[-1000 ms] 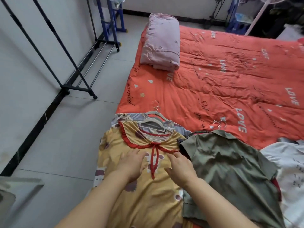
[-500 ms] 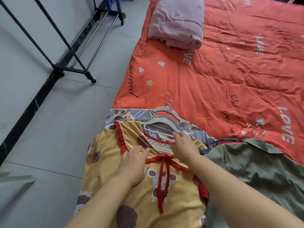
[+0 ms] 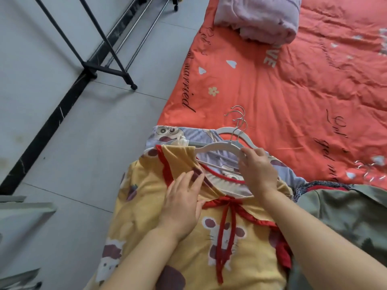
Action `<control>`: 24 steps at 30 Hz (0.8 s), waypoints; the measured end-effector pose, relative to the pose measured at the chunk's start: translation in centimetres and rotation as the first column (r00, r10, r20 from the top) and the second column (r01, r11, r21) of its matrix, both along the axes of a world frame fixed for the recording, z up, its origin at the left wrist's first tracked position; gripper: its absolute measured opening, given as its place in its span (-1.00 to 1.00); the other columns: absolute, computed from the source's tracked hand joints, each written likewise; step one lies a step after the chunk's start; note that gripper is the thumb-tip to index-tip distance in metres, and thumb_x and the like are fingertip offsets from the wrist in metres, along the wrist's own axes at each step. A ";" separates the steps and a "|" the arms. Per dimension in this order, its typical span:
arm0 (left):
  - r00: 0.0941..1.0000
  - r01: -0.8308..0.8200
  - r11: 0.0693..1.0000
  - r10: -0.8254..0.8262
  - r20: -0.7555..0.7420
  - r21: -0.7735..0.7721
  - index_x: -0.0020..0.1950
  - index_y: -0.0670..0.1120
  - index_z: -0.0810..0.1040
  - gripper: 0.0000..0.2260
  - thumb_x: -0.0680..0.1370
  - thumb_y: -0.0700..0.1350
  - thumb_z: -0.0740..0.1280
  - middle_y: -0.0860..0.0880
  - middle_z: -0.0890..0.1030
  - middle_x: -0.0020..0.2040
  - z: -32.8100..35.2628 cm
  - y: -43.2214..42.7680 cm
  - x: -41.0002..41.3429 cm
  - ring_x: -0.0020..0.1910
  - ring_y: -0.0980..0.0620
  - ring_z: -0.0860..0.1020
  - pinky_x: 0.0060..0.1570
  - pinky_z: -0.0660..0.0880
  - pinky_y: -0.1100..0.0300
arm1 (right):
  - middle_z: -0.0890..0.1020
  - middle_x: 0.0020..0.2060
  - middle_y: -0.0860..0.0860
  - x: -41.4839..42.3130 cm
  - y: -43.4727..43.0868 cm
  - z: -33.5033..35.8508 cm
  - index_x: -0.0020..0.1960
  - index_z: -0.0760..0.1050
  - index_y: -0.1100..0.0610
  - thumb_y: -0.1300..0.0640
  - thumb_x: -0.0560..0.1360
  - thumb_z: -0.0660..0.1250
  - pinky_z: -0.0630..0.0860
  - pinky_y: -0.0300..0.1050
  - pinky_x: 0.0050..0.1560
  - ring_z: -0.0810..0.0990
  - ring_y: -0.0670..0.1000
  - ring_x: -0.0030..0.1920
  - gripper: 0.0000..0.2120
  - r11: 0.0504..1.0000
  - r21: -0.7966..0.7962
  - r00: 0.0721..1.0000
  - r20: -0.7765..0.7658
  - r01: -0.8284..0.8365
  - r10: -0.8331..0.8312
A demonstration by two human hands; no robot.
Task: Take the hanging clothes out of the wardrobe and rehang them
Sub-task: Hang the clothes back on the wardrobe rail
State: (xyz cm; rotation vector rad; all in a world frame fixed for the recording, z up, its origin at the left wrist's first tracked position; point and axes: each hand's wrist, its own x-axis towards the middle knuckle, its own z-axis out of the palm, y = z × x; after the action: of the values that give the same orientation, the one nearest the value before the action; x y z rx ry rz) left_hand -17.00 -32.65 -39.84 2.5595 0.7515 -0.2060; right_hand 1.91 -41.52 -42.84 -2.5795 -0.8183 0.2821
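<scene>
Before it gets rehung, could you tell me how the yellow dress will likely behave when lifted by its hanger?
The yellow dress looks thin and creased, so it will probably hang limp and feel light. Its neckline lies loose over the white hanger the right hand grips, so it may slide off.

Soft matt cloth of yellow dress (image 3: 146,206); smooth white plastic hanger (image 3: 217,147) with shiny metal hook (image 3: 234,130); slightly glossy, wrinkled bedcover (image 3: 272,91); smooth floor tiles (image 3: 83,143).
</scene>
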 end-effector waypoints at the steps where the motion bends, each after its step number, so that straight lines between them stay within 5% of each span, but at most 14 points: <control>1: 0.996 -0.013 0.999 0.010 0.086 0.035 0.52 -0.04 0.11 -0.41 0.55 -0.02 0.28 -0.13 0.19 0.48 1.0 0.4 -0.2 0.48 -0.10 0.14 0.43 0.09 0.04 | 0.54 -0.02 0.10 -0.8 -0.2 1.4 0.11 0.55 0.10 0.19 0.50 0.30 0.48 -0.02 -0.23 0.55 0.19 -0.12 -0.80 0.996 0.090 0.999 0.038 -0.030 0.027; 3: 0.959 -0.061 0.991 0.025 0.282 0.121 0.45 -0.13 0.24 -0.39 0.45 -0.09 0.38 -0.24 0.36 0.38 2.8 1.2 -0.4 0.38 -0.22 0.32 0.32 0.28 -0.09 | 0.57 -0.15 0.05 -2.4 -0.6 4.4 0.04 0.60 0.06 0.22 0.41 0.35 0.49 -0.08 -0.41 0.57 0.12 -0.26 -0.78 0.962 0.225 0.974 0.197 -0.158 0.114; 6: 0.913 -0.144 0.960 0.035 0.406 0.240 0.42 -0.13 0.24 -0.47 0.48 -0.02 0.21 -0.22 0.42 0.34 6.4 2.1 -1.0 0.36 -0.16 0.28 0.32 0.27 -0.11 | 0.58 -0.24 -0.05 -4.8 -1.0 9.5 0.04 0.58 -0.01 0.19 0.38 0.31 0.45 -0.18 -0.47 0.53 0.01 -0.34 -0.73 0.907 0.304 0.920 0.350 -0.291 0.178; 9: 0.944 -0.145 0.959 0.062 0.323 0.241 0.46 -0.04 0.24 -0.54 0.54 -0.05 0.10 -0.09 0.44 0.35 10.4 2.1 -2.6 0.39 -0.13 0.31 0.32 0.10 -0.21 | 0.60 -0.29 -0.05 -7.2 -1.6 14.5 0.04 0.62 0.01 0.15 0.41 0.25 0.45 -0.19 -0.41 0.55 0.03 -0.41 -0.73 0.857 0.313 0.861 0.444 -0.408 0.248; 12: 0.988 -0.114 0.983 0.096 0.120 0.147 0.52 0.11 0.01 -0.50 0.59 -0.17 -0.03 0.09 0.29 0.44 13.6 1.3 -4.7 0.47 0.05 0.15 0.41 -0.25 -0.09 | 0.59 -0.29 -0.05 -9.0 -2.8 17.8 0.05 0.61 0.02 0.18 0.41 0.31 0.50 -0.15 -0.44 0.55 0.02 -0.41 -0.76 0.832 0.336 0.848 0.459 -0.441 0.265; 14: 0.993 -0.100 0.985 0.090 0.079 0.141 0.51 0.14 0.04 -0.50 0.60 -0.19 -0.07 0.12 0.33 0.41 15.1 1.0 -6.0 0.43 0.12 0.20 0.40 -0.29 -0.05 | 0.59 -0.28 -0.07 -10.2 -3.8 19.4 0.03 0.61 0.00 0.21 0.36 0.38 0.50 -0.17 -0.46 0.55 -0.01 -0.42 -0.73 0.831 0.358 0.859 0.447 -0.426 0.248; 17: 0.968 -0.132 0.987 0.109 0.225 0.091 0.41 0.08 0.31 -0.57 0.57 -0.13 -0.03 0.06 0.47 0.29 17.5 0.7 -8.0 0.31 0.05 0.38 0.40 0.01 0.03 | 0.55 -0.23 -0.14 -11.5 -4.7 22.0 0.01 0.62 0.01 0.25 0.32 0.39 0.40 -0.40 -0.35 0.50 -0.13 -0.35 -0.70 0.806 0.441 0.893 0.392 -0.394 0.222; 20: 0.919 -0.139 0.990 0.123 0.375 0.017 0.21 -0.04 0.53 -0.54 0.46 0.03 -0.01 -0.05 0.59 0.06 20.8 -0.1 -9.2 0.07 -0.09 0.53 0.06 0.41 0.07 | 0.46 -0.21 -0.23 -12.3 -5.4 25.0 0.04 0.63 0.05 0.27 0.33 0.38 0.28 -0.60 -0.20 0.40 -0.26 -0.26 -0.69 0.781 0.482 0.898 0.379 -0.397 0.223; 24: 0.851 -0.112 0.993 0.083 0.519 0.025 0.08 -0.06 0.58 -0.66 0.46 0.00 0.13 -0.04 0.62 -0.06 25.3 -1.1 -9.8 -0.08 -0.10 0.58 -0.14 0.52 0.05 | 0.52 -0.19 -0.09 -12.1 -6.2 28.9 0.11 0.61 0.09 0.35 0.29 0.49 0.38 -0.42 -0.19 0.47 -0.20 -0.25 -0.58 0.781 0.473 0.880 0.431 -0.408 0.199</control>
State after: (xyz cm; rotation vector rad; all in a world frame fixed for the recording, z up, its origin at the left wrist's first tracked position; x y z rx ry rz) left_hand -26.80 -33.76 -14.55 2.4409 0.6722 0.5288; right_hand -10.21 -47.76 -13.98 -1.9544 -1.2489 -0.3180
